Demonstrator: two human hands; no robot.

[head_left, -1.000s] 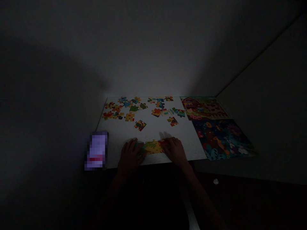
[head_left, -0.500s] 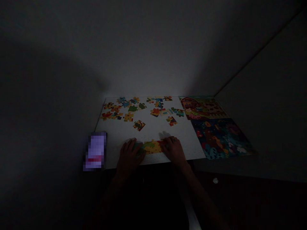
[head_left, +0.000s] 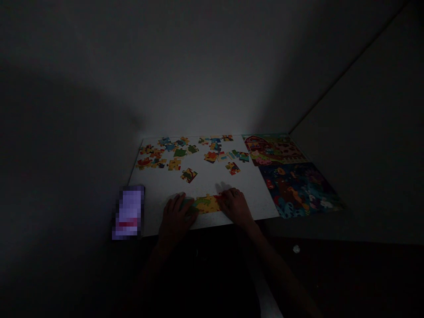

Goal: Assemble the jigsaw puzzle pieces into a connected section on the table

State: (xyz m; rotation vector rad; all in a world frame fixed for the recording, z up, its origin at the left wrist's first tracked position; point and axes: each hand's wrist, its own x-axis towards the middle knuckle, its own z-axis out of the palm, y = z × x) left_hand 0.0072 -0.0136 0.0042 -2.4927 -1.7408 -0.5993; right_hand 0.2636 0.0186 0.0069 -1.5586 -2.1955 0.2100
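Note:
A short strip of joined puzzle pieces (head_left: 208, 205), yellow with a green figure, lies along the near edge of the white table. My left hand (head_left: 175, 215) rests over its left end, fingers spread and lying flat. At the other end, my right hand (head_left: 236, 206) has its fingers bent down onto a red puzzle piece (head_left: 217, 197), which they partly cover. Dim light hides the exact grip of those fingertips. Beyond the hands lie two single puzzle pieces, one to the left (head_left: 188, 175) and one to the right (head_left: 232, 168).
Loose puzzle pieces (head_left: 180, 153) are scattered along the table's far side. Two puzzle pictures, a farm scene (head_left: 278, 150) and a dark blue one (head_left: 298, 190), lie at the right. A phone with a blurred screen (head_left: 129, 212) is at the left edge. Walls stand behind.
The whole view has shifted slightly, so the table appears a little farther left. Both hands stay on the strip, with hardly any visible movement.

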